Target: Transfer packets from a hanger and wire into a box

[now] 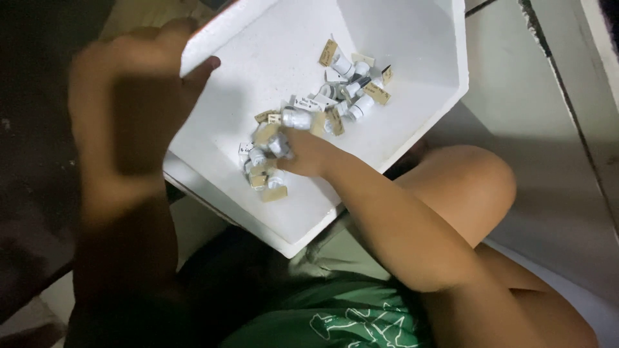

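A white foam box point(412, 58) rests tilted on my lap. Inside it lie several small white vials point(351, 87) with tan and white paper labels, scattered from the middle to the upper right. My left hand point(138, 96) grips the box's left rim, thumb over the edge. My right hand point(303, 151) reaches into the box, fingers closed around a few small vials point(278, 143) near the middle of the pile. The rest of what it holds is hidden by the fingers.
My bare knee point(467, 183) sits under the box's right side, and green shorts point(335, 309) show below. Pale floor tiles point(535, 84) with dark grout lines lie to the right. The left side of the view is dark.
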